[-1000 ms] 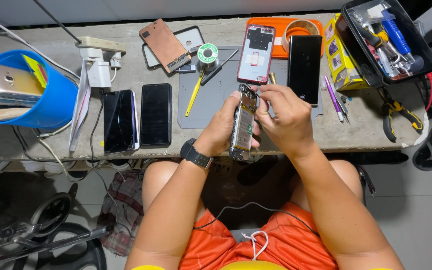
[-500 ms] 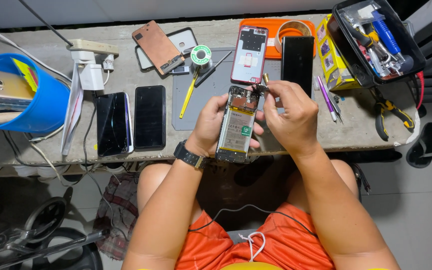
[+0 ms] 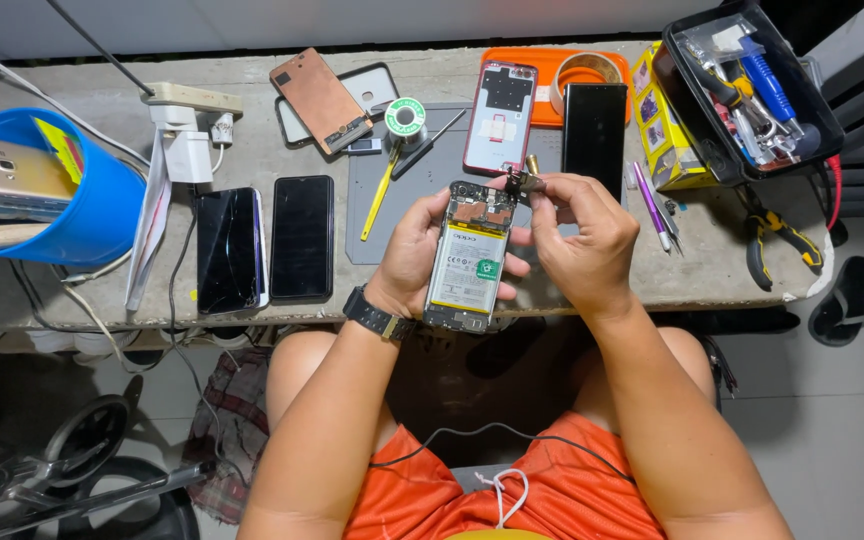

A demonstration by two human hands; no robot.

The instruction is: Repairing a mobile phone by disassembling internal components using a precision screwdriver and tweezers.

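Head view, looking straight down at a concrete bench, and starting at the left edge of the frame there's a blue bucket with a gold phone lying across its rim, parked out of the way. Moving right, a white charger block sits by its cable, then two dark phones lie side by side, screens up, near the front edge. Upper centre, a copper-coloured back cover rests at an angle next to a spool of solder wire, both within easy reach on a grey work mat. Now the middle of the frame: the left hand cradles the opened phone, fingers wrapped round its left side and thumb across the edge, holding it just off the bench front with its battery and board facing up, seemingly so the insides stay in sight. The right hand comes in at the phone's top right corner, fingertips pinched together on a small dark part there. Behind the hands a red phone frame and a black phone lie flat. Far right, a black tool tray holds screwdrivers, and yellow-handled pliers lie below it.
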